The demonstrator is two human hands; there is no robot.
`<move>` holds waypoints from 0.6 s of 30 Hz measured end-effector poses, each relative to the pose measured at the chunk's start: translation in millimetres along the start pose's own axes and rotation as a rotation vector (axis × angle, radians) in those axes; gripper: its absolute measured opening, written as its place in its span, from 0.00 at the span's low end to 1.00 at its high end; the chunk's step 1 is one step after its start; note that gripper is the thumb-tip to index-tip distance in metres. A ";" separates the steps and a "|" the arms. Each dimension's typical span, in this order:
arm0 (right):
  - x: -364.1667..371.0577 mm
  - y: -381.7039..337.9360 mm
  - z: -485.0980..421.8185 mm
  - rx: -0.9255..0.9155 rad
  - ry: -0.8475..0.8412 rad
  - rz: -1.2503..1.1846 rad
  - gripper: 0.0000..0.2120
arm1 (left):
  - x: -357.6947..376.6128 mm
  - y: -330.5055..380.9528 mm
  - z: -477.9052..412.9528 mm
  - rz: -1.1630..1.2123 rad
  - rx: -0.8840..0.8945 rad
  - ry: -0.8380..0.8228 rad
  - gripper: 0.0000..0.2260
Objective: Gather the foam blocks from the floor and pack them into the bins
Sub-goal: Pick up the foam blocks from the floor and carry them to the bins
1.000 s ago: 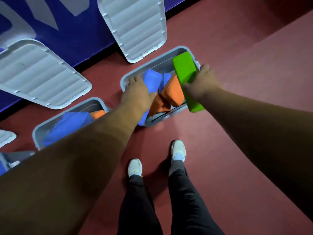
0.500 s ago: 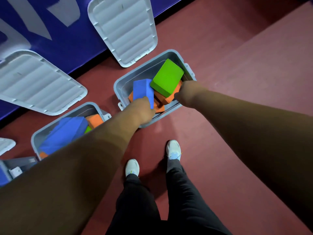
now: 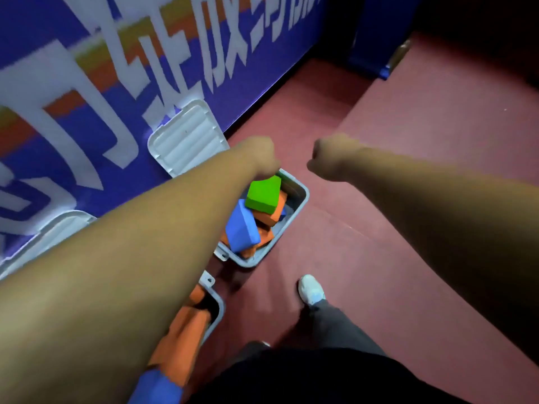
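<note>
Lifting clear of the grey bin point(image 3: 303, 196), left hand point(image 3: 259, 158) and right hand point(image 3: 329, 161), fingers curled and empty, have left the green foam block point(image 3: 264, 196) inside; that block is packed.

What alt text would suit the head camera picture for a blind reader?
Seen from above, a person's left hand and right hand, both curled and empty, hang near a grey bin holding a green block, a blue block and orange blocks on a red floor. A pale lid leans on a blue banner behind.
</note>
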State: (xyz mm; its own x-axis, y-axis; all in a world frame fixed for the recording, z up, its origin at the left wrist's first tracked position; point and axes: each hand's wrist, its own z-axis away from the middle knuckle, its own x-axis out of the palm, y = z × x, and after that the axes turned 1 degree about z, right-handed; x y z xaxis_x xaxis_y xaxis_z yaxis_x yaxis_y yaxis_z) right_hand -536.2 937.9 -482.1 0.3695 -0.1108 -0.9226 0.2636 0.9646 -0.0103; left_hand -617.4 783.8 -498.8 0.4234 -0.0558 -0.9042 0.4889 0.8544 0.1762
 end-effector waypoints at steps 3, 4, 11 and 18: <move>-4.4 12.3 67.2 0.114 -0.008 -0.029 0.16 | -12.6 33.4 37.5 -0.027 0.130 0.003 0.20; -2.5 18.1 90.0 0.149 -0.013 -0.029 0.15 | -13.2 46.1 47.2 -0.051 0.175 -0.005 0.21; 43.4 99.9 270.8 0.520 -0.046 -0.213 0.15 | 14.7 202.9 123.2 -0.279 0.555 -0.077 0.17; 138.7 182.0 493.9 0.922 -0.016 -0.386 0.16 | 116.5 383.8 258.0 -0.521 0.918 -0.173 0.15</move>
State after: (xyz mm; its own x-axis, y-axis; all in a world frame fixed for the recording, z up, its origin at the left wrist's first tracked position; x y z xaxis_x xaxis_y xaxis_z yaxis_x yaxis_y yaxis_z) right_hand 3.2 979.9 -421.5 0.1227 -0.3876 -0.9136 0.9539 0.3000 0.0009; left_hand -183.6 971.8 -436.2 0.0638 -0.4355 -0.8979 0.9972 -0.0077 0.0746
